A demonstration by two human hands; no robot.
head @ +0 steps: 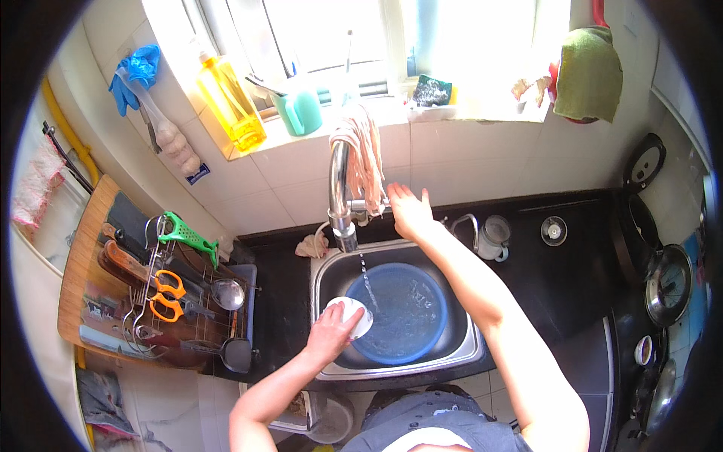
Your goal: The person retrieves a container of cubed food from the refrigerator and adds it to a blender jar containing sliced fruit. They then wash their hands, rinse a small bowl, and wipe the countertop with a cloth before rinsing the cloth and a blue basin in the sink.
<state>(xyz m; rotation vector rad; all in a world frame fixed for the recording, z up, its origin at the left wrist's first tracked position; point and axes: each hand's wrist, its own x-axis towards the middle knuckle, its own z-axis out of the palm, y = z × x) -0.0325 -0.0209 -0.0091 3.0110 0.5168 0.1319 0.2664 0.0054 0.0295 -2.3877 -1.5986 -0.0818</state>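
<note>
My left hand (329, 337) grips a small white bowl (357, 323) over the left side of a blue plastic basin (404, 353). The basin stands in a stainless-steel sink (471, 333) and holds water. A thin, broken stream of water (367, 279) falls from the chrome faucet (339, 186) into it, just beyond the bowl. My right hand (410, 212) reaches to the faucet's side, fingers extended and thumb apart, beside the end of its handle (386, 201). Whether the hand touches the handle is hard to tell. Pinkish cloth strips (364, 158) hang over the faucet's neck.
To the left, a wire rack (148, 277) holds knives, orange-handled scissors (168, 296), a green peeler (189, 234) and ladles. A glass jar (494, 237) stands right of the sink. Yellow liquid in a bottle (231, 104) and a teal mug (302, 113) occupy the windowsill.
</note>
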